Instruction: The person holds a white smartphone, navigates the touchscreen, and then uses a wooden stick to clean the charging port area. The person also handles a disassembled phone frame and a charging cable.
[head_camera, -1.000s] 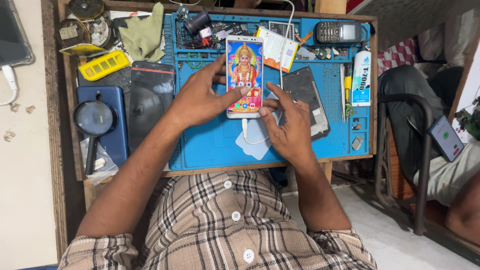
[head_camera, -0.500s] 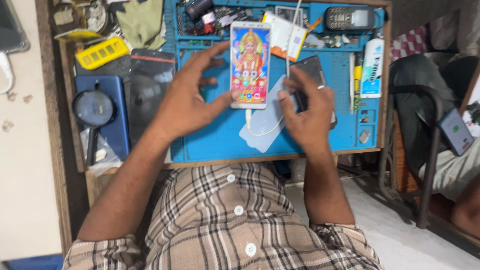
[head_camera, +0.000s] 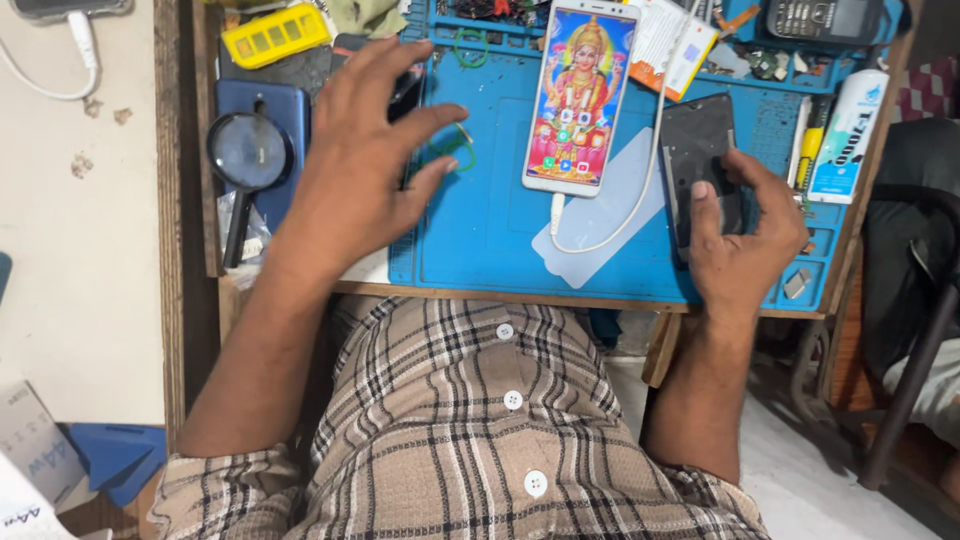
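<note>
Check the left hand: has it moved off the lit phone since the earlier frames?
Yes. The left hand has moved leftward off the lit phone, now over the blue mat.

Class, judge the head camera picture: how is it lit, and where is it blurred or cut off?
Head view: even, soft light with faint shadows on the blue rubber work mat; the lit white smartphone stays sharp, without glare; the spread left hand looks slightly soft; the top edge crops the grey keypad phone.

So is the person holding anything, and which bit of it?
The right hand grips a dark flat phone part by its lower end, on the blue mat. The left hand hovers open, holding nothing.
</note>
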